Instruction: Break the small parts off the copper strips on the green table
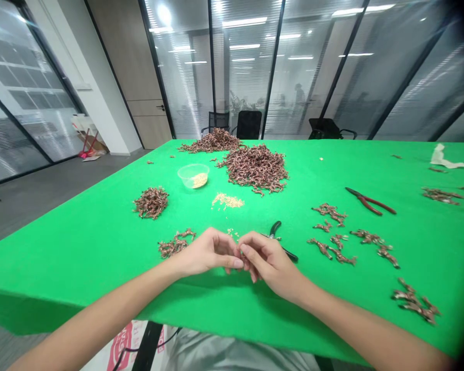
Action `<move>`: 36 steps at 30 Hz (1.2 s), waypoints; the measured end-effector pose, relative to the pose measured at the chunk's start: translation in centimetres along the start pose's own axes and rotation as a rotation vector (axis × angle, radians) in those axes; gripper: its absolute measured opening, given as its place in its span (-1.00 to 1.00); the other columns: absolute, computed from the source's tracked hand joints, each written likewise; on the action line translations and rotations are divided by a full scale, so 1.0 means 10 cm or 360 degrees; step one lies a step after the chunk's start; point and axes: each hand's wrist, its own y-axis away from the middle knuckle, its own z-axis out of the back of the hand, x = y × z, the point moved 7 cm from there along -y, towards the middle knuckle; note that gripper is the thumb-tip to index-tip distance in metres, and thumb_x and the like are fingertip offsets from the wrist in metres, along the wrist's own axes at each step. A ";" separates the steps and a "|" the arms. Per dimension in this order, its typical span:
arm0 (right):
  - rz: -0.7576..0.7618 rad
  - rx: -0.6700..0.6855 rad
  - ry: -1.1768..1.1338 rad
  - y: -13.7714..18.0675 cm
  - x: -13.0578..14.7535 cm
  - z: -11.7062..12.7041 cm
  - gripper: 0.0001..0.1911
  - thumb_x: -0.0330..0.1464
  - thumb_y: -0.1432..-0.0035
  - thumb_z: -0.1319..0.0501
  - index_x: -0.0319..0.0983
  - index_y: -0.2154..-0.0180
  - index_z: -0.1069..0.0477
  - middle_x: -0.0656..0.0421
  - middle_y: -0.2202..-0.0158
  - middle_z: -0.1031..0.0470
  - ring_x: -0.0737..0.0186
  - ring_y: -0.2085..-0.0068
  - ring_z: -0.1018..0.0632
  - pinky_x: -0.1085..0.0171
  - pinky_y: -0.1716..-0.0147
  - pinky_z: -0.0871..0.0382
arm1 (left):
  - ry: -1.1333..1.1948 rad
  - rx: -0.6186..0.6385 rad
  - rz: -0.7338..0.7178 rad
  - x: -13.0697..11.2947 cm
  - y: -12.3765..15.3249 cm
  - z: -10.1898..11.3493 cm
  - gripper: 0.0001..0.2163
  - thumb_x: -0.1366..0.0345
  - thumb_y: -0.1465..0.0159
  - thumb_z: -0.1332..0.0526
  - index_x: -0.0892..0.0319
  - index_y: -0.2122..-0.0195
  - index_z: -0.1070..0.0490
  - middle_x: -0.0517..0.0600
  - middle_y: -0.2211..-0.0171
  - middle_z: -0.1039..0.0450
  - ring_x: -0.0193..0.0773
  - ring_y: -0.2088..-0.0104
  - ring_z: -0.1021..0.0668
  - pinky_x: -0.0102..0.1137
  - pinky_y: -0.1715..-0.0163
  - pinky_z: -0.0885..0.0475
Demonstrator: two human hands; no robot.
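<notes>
My left hand (pixel 214 252) and my right hand (pixel 265 259) meet fingertip to fingertip just above the front of the table. Both are closed in a pinch; whatever lies between the fingers is too small and covered to make out. Behind my right hand, partly hidden, are black-handled pliers (pixel 275 229). Close to my left hand is a small heap of brown figurine-like pieces (pixel 174 246). Tiny gold-coloured bits (pixel 229 201) are scattered beyond my fingers, with a few trailing toward them.
A clear plastic bowl (pixel 193 176) holds more gold bits. Large piles of brown pieces (pixel 257 167) stand farther back, a smaller pile (pixel 151 202) at left. Red-handled pliers (pixel 371 201) and loose clusters (pixel 332 250) lie right on the green cloth (pixel 100 247). White tissue (pixel 444 157) is far right.
</notes>
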 end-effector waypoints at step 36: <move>0.0047 0.0163 0.2098 0.17 0.04 -0.07 -0.58 -0.18 -0.36 -0.08 -0.30 -0.06 -0.46 0.01 0.13 -0.45 0.15 0.35 -0.56 0.21 0.41 -0.25 | 0.0579 -0.0545 0.0148 0.05 0.03 0.46 -0.74 0.23 -0.13 -0.47 0.30 0.26 -0.55 0.00 0.36 -0.55 -0.35 0.42 -0.62 -0.48 0.40 -0.54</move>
